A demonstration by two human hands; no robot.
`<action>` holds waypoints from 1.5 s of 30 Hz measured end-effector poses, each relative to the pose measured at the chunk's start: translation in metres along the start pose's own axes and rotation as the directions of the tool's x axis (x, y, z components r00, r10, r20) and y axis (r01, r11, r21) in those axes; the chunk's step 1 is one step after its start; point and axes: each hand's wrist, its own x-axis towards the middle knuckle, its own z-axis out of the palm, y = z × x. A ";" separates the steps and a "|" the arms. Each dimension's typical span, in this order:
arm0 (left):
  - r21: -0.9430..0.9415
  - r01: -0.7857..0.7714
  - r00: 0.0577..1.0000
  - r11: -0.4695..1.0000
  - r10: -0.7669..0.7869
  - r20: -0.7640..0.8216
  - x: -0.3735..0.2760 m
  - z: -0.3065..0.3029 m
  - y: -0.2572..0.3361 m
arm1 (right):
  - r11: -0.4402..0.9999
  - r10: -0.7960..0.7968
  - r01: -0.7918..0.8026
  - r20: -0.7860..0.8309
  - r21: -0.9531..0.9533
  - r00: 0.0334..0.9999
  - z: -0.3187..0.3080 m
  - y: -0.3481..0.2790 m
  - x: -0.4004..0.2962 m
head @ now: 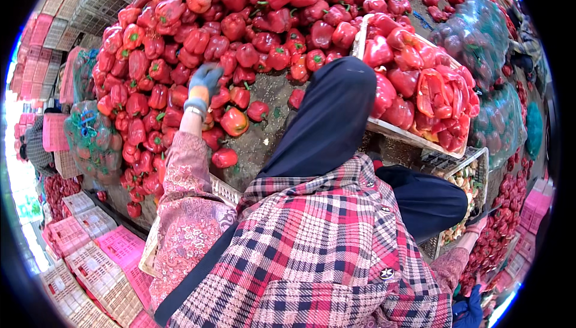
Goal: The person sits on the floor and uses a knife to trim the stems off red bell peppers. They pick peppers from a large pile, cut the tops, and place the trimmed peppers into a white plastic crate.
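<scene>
My left hand (205, 84), in a grey-blue glove, reaches over a large heap of red bell peppers (193, 42). The hand is blurred, and its fingertips and anything in them cannot be made out. Just beside it, an orange-red bell pepper (235, 121) lies at the heap's edge. Far to the right, my right hand (477, 227) is closed around what looks like a knife (489, 213), its thin dark blade pointing outward. That hand is beside a crate of pepper cores and trimmings (460, 188). Beyond my knee, a white crate (416, 137) is heaped with cut red pepper pieces (443, 92).
Mesh sacks of peppers (472, 35) stand on the right, and another mesh sack (92, 141) on the left. Stacked pink and white plastic crates (96, 269) line the left side. People work nearby, one at the left (38, 141). Bare concrete floor (270, 98) shows between my knee and the heap.
</scene>
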 end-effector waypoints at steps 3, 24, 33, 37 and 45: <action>0.220 0.212 0.977 0.952 -0.203 -0.065 0.012 -0.084 -0.131 | 0.997 -0.081 0.083 0.236 0.004 0.968 0.094 -0.020 -0.022; 0.744 0.406 0.897 0.531 -0.385 -0.216 -0.069 -0.115 -0.288 | 0.726 -0.270 0.595 0.652 -0.346 0.708 0.303 -0.118 -0.109; -0.564 0.569 0.409 0.599 -0.801 -0.437 -0.079 -0.058 -0.335 | 0.820 -0.229 0.482 0.594 -0.310 0.771 0.293 -0.115 -0.096; -0.481 0.544 0.405 0.687 -0.718 -0.567 -0.091 -0.052 -0.321 | 0.783 -0.277 0.521 0.559 -0.340 0.781 0.294 -0.116 -0.095; -0.859 0.269 0.819 0.436 -0.573 -0.034 -0.111 -0.029 -0.324 | 0.677 -0.408 0.681 0.628 -0.278 0.662 0.313 -0.122 -0.109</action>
